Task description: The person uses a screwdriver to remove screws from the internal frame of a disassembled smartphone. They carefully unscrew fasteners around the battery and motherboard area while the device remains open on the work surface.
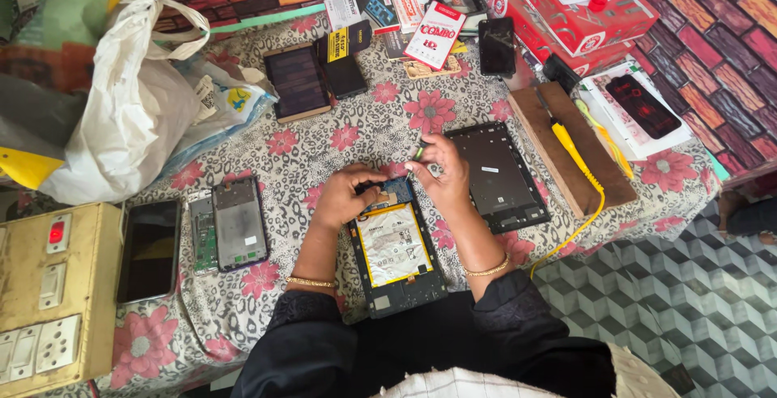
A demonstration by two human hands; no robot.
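**Both hands on the top end of an opened tablet**

An opened tablet [396, 256] lies on the flower-patterned surface [356, 135] right in front of the person, back cover off, a silver battery [392, 243] filling its middle. Its long axis runs away from the body and leans a touch to the left, so the top end with the blue circuit board [394, 192] points toward the far side of the surface and the bottom end sits close to the dark sleeves.

The left hand [346, 196] is curled down over the top left corner of the tablet, fingertips pressing at the board's edge. The right hand [441, 173] comes in from the other side, fingers pinched around a small tool with a greenish tip [419, 154]; it looks like a slim screwdriver or tweezers, though it is too small to be sure. The two hands nearly meet over the board.

Just to the right, touching the right wrist's side, lies a detached dark tablet panel [498, 173], tilted the same way. Beyond it a wooden board [571, 151] carries a yellow-handled soldering iron [576, 154], its yellow cord trailing off the edge. To the left lie a stripped phone frame [239, 222] and a dark phone [150, 248], and a white plastic bag [133, 107] slumps behind them.
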